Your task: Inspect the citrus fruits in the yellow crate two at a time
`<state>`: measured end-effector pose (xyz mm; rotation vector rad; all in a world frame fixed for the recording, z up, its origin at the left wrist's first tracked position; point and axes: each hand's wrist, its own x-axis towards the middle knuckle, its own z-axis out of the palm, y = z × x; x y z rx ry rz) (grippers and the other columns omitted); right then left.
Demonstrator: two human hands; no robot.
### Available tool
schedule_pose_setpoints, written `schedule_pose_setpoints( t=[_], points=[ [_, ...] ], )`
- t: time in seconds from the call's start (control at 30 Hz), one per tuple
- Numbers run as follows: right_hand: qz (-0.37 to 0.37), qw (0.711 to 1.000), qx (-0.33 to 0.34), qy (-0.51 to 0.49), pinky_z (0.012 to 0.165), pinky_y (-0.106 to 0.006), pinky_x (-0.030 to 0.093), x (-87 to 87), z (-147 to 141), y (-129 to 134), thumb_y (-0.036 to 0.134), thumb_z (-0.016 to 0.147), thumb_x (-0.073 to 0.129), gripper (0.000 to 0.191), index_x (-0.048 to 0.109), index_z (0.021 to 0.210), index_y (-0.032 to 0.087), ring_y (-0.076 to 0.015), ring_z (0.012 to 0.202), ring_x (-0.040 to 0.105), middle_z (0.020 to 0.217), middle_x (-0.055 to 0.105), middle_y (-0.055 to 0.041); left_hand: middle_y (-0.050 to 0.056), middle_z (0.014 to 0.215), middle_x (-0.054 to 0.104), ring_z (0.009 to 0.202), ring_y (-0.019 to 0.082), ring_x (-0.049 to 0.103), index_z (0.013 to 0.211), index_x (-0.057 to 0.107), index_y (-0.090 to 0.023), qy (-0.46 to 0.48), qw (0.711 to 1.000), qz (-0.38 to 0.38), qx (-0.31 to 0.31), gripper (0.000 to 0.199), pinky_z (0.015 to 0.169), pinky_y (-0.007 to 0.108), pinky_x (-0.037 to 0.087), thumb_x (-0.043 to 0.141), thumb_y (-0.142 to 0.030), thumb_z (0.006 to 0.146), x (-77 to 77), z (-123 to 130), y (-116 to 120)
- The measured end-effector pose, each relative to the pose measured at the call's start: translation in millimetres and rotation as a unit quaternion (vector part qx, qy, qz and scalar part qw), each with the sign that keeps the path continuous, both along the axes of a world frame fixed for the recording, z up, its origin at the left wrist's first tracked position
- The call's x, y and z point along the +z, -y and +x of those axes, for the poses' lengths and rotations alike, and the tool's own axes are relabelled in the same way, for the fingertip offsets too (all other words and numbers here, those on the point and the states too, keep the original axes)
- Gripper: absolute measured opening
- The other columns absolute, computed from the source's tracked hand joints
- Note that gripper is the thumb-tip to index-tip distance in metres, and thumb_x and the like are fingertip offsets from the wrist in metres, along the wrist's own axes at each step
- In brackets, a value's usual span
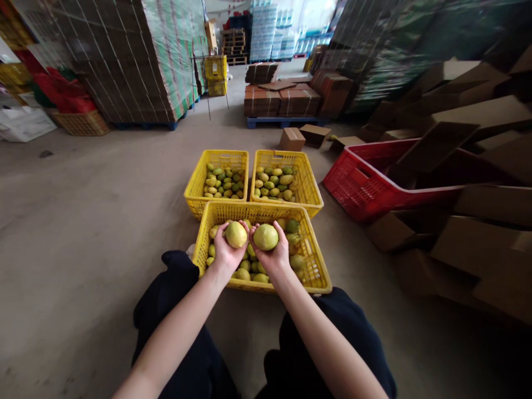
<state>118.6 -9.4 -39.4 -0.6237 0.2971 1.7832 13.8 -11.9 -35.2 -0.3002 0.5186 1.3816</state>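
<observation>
My left hand (226, 252) holds a yellow fruit (236, 235) in its curled fingers. Beside it, my right hand (276, 255) is wrapped round a greener, yellow-green fruit (266, 237). Both hands are over the near yellow crate (318, 269), palms up and close together. Several green and yellow fruits (261, 277) lie in that crate, partly hidden by my hands and wrists. Just beyond stand two more yellow crates, the left one (195, 183) and the right one (310, 183), each with several yellow and green fruits inside.
To the right is a red crate (353, 183) holding cardboard, with open cardboard boxes (482, 238) heaped around it. Small boxes (292, 139) and a blue pallet (266, 122) of flattened cardboard stand farther ahead. A tall wrapped stack (120, 66) rises at the back left. My knees flank the near crate.
</observation>
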Motion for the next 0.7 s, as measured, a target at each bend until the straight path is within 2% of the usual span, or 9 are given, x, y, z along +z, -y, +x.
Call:
schedule_pose_setpoints(
  t=[0.5, 0.7],
  points=[
    [0.003, 1.0, 0.0, 0.007, 0.059, -0.029, 0.06, -3.5, 1.9, -1.4, 0.03, 0.083, 0.057, 0.017, 0.057, 0.088, 0.014, -0.016, 0.062, 0.066, 0.069, 0.066, -0.0044, 0.008, 0.08, 0.065, 0.075, 0.014, 0.066, 0.083, 0.06, -0.011, -0.003, 1.0, 0.0, -0.016, 0.014, 0.071, 0.023, 0.056, 0.049, -0.02, 0.085, 3.9, 0.1, 1.9],
    [0.028, 0.999, 0.001, 0.027, 0.06, -0.033, 0.061, -1.3, 1.1, -0.7, 0.029, 0.081, 0.058, 0.015, 0.057, 0.085, 0.014, -0.0169, 0.06, 0.066, 0.068, 0.067, -0.0042, 0.007, 0.079, 0.065, 0.074, 0.014, 0.066, 0.081, 0.06, -0.012, -0.013, 1.0, -0.007, -0.017, 0.014, 0.07, 0.024, 0.056, 0.049, -0.02, 0.085, 3.8, -0.6, 1.7]
  ],
)
